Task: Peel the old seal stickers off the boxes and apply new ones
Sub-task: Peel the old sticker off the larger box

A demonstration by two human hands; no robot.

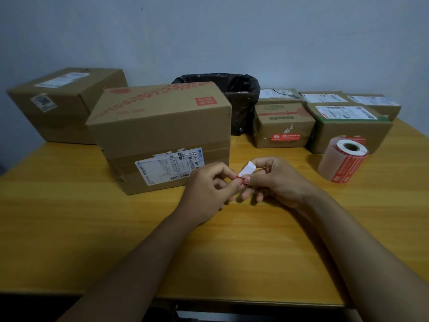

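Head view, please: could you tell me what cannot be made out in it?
- Sticker held between left hand and right hand: print hidden by fingers.
- Label on big box: text too small; its right end is behind the left hand.
- Bin: contents hidden by the big box.
- Sticker roll: print too small.

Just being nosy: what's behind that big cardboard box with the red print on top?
Behind the big cardboard box stands a bin lined with a black plastic bag, against the wall. Only its upper right part shows; the box covers the rest, and the bin's inside cannot be seen.
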